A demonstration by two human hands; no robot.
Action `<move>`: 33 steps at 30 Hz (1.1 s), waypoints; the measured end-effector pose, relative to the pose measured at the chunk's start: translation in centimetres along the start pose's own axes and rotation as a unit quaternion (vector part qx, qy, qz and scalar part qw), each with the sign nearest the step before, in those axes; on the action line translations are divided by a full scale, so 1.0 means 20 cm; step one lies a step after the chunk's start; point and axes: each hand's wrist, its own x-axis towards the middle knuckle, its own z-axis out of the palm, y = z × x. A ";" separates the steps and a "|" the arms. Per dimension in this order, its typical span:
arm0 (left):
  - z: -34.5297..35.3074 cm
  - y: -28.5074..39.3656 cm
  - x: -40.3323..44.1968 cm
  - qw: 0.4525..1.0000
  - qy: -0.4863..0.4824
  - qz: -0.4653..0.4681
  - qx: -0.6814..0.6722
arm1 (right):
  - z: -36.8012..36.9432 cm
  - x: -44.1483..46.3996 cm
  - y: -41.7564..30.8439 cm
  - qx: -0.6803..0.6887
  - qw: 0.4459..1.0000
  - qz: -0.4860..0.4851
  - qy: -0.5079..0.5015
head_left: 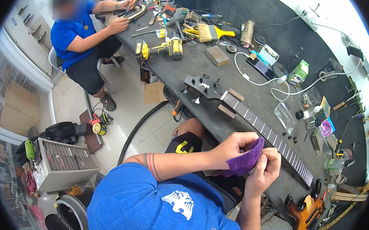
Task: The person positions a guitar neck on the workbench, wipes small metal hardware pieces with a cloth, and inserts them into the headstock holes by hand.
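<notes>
A fuzzy purple cloth (246,160) is stretched between my hands above the front edge of the dark workbench. My left hand (234,149) grips its left side, fingers closed. On the other side my right hand (266,165) pinches the cloth between thumb and fingers. Just beyond my hands lies a guitar neck (252,119), with a black headstock (203,87) at its far left end and bright frets along a dark fingerboard. Small wooden blocks (226,110) sit by the neck near the headstock. My hands overlap the neck's near edge in view; contact cannot be made out.
A sunburst guitar body (305,212) is at the bench's right end. A yellow drill (165,49), a wide brush (209,32), a wooden block (217,55) and a white cable (243,70) lie farther back. Another person (81,35) sits at upper left, handling an object.
</notes>
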 end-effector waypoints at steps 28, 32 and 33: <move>-0.18 0.12 -0.02 0.991 -0.050 -0.086 -0.087 | -0.02 0.03 0.04 -0.217 0.963 -0.129 -0.091; -0.20 0.06 -0.03 0.990 -0.042 -0.083 -0.105 | -0.01 0.05 0.03 -0.220 0.963 -0.113 -0.102; -0.20 0.06 -0.04 0.990 -0.025 -0.074 -0.117 | 0.00 0.05 0.03 -0.219 0.964 -0.113 -0.104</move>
